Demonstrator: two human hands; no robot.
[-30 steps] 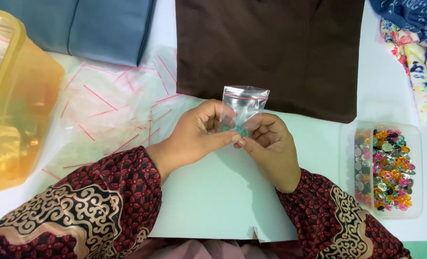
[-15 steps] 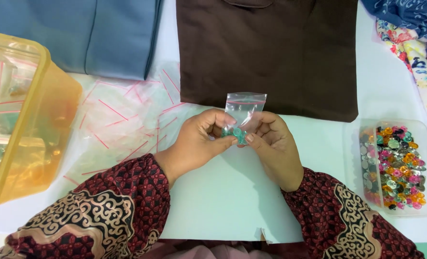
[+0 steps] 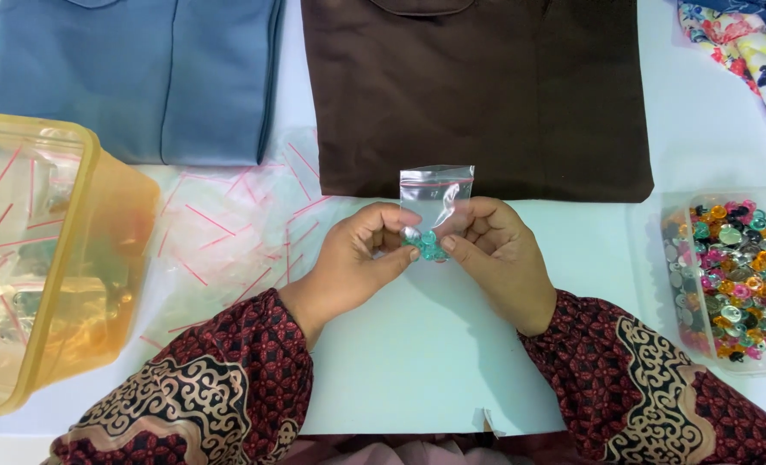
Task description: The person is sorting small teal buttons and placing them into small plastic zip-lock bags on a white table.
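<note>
Clear plastic forms the small zip bag (image 3: 435, 191) held upright at the centre of the view, its red-lined top above the fingertips and its lower part pinched between both hands. Left hand (image 3: 361, 257) closes thumb and forefinger on the bag's left side; right hand (image 3: 495, 250) closes likewise on its right side, and a cluster of teal beads (image 3: 426, 245) sits between the two sets of fingertips at the bag's bottom. Both forearms wear dark red patterned sleeves (image 3: 219, 387) that enter from the bottom edge. Beneath the hands lies a white sheet (image 3: 417, 362) on a white table (image 3: 693, 129); the stretch between the wrists and the near edge is open. Brown folded cloth (image 3: 477, 86) lies just beyond the bag, its lower hem near the fingertips, and blue folded cloth (image 3: 142, 77) lies to its left, a narrow strip of table between them. Left of the hands, a loose spread of empty clear bags (image 3: 228, 232) with red strips covers the table up to a yellow plastic tub (image 3: 99, 258), which stands at the left edge and holds more such bags. At the right edge, well apart from the right hand, a clear tray (image 3: 658, 258) holds mixed coloured beads. Floral cloth (image 3: 744, 43) fills the top right corner.
</note>
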